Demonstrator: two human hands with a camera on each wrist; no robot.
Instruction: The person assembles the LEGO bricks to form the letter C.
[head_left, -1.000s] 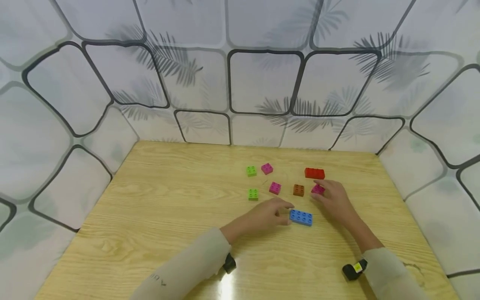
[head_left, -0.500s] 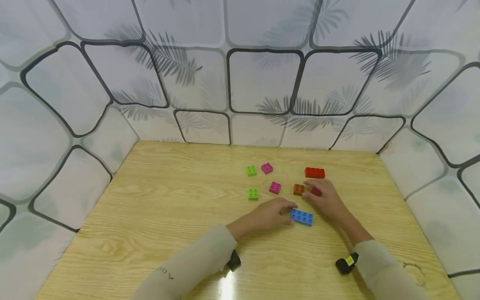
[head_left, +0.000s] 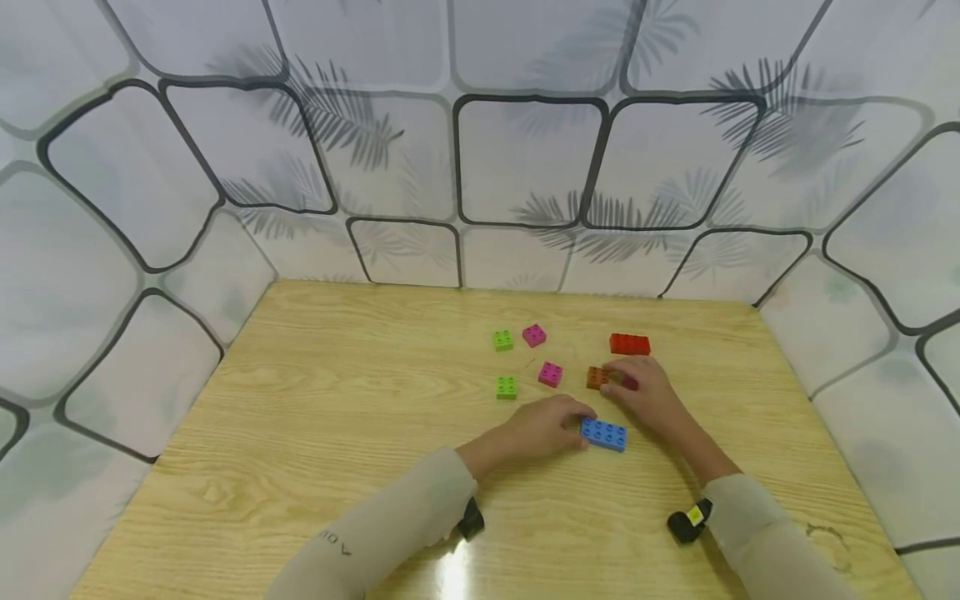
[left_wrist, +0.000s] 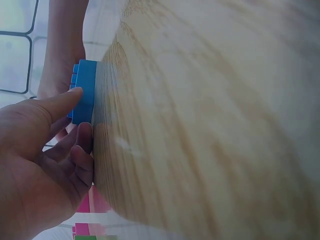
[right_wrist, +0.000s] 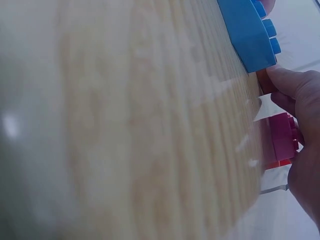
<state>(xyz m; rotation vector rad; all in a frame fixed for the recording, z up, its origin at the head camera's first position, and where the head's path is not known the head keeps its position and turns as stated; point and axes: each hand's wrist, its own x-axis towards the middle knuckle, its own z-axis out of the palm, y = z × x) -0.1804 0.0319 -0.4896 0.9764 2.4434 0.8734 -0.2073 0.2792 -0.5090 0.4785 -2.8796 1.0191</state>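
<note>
The right hand (head_left: 647,393) has shifted leftward and pinches the orange-brown four-stud brick (head_left: 595,377); the left hand (head_left: 542,428) grips the end nearest it of the blue eight-stud brick (head_left: 604,434), likely for steadiness.

Left tabletop (head_left: 337,375) free, bricks (head_left: 604,435) obstructing right side

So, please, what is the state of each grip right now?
Left grip: closed, holding one end of the blue brick.
Right grip: closed, pinching the orange brick.
</note>
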